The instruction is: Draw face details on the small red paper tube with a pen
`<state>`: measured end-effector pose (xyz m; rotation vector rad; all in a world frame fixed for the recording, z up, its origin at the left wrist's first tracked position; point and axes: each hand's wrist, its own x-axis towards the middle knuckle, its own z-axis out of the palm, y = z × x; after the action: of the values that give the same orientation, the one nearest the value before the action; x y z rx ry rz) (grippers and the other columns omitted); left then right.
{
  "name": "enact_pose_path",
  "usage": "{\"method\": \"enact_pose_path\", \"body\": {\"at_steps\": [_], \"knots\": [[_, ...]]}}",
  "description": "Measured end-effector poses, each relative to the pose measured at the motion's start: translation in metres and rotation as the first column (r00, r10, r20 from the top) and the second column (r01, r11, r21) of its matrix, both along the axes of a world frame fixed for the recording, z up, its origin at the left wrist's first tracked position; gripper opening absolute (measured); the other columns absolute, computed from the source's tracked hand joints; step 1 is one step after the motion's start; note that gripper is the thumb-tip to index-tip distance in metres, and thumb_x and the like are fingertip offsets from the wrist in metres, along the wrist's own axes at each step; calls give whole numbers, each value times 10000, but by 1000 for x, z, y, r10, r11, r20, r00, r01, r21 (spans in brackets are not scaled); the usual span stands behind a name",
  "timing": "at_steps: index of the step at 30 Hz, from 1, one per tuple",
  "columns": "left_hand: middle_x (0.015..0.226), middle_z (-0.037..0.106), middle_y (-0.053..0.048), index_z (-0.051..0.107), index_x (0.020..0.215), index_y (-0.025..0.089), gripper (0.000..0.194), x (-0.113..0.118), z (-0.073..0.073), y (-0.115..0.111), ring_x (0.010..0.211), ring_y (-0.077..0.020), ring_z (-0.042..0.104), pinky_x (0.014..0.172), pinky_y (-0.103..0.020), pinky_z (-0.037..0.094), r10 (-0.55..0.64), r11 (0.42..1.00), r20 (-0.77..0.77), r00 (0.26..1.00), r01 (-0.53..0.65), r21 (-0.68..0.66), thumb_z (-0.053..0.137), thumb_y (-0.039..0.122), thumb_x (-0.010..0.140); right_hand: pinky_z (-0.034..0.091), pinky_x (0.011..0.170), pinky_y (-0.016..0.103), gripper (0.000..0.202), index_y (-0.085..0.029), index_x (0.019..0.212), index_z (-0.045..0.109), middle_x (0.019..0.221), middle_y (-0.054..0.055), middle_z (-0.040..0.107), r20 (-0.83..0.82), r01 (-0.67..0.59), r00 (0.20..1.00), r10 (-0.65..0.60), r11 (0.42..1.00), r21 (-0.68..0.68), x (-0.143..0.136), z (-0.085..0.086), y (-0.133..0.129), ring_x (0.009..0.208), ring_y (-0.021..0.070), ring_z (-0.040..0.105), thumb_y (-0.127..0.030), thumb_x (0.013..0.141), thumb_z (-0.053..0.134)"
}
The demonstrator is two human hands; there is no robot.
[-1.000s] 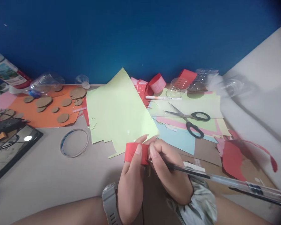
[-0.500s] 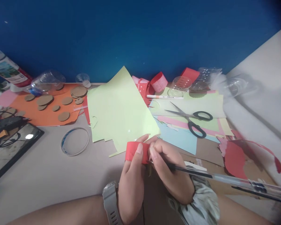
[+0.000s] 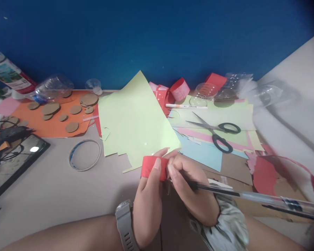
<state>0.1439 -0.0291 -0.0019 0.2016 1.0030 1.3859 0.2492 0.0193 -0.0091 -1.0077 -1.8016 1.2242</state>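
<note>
The left hand (image 3: pixel 149 198) is clasping a red paper band (image 3: pixel 148 167) above the bench (image 3: pixel 102 191); the right hand (image 3: pixel 193 202) is gripping a pen-like rod (image 3: pixel 219 190), apparently working at the band's edge. Finer work there is seemingly calling for steadiness.

Hands (image 3: pixel 149 198) partly hide red strip (image 3: pixel 148 167)
</note>
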Motion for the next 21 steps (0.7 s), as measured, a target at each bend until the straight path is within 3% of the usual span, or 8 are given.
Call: {"method": "enact_pose_path", "body": {"at_steps": [14, 21], "knots": [[1436, 793, -16, 810, 1283, 290, 354, -1, 2, -1, 1508, -289, 591, 1335, -436, 345, -17, 1000, -75, 997, 16, -19, 609, 502, 1083, 358, 512, 276, 346, -253, 734, 430, 625, -63, 433, 35, -11, 999, 5, 987, 161, 1, 0, -1, 538, 128, 416, -230, 1067, 524], [1438, 792, -26, 821, 1260, 281, 355, 0, 3, -1, 1509, -297, 592, 1350, -461, 327, -19, 1000, -32, 999, 19, -20, 601, 494, 1080, 395, 523, 276, 349, -257, 727, 435, 632, -52, 452, 38, 3, 999, -8, 991, 136, 1, 0, -2, 552, 136, 446, -247, 1072, 485]]}}
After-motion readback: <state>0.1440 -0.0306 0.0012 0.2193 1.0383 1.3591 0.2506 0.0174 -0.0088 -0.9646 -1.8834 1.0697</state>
